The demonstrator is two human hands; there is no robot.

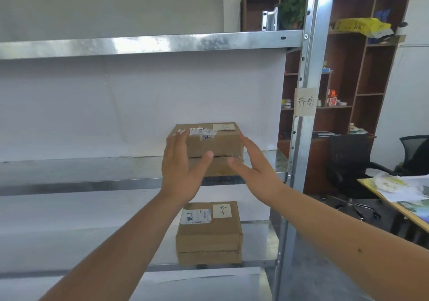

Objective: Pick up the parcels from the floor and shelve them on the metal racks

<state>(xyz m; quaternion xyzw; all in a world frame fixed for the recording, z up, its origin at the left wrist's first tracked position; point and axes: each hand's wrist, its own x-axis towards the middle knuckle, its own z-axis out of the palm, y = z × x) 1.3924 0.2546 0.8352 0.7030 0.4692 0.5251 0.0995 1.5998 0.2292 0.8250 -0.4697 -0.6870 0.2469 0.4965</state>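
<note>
A white wall backs a galvanised metal rack [148, 45], whose upright post [308, 73] carries a handwritten paper label [305, 102]; beyond it stand a brown wooden cabinet [369, 73], a black office chair [348, 161] and the corner of a table [394, 205] strewn with papers. On the middle shelf [81, 173] sits a cardboard parcel [216, 146], near the shelf's right end and close to the front lip, its long axis running left to right, parallel with the shelf edge. A second parcel [209, 233] rests on the shelf below, almost directly under the first. The left hand [183, 168] flanks the upper parcel's left face and the right hand [253, 168] its right face, both with fingers [178, 142] spread wide and straight, palms turned inward toward one another. Neither hand closes on the box; the left fingertips overlap its upper left corner and may be touching it, though contact cannot be told for certain, while the right palm appears just beside the box's right end. The parcel lies straight ahead between the two hands, about equally near each, and it seems to bear its own weight on the shelf. By my judgement the placing is all but finished: what is left is either a small squaring nudge inward or simply drawing both hands back toward the body. No floor parcels are in view.
</note>
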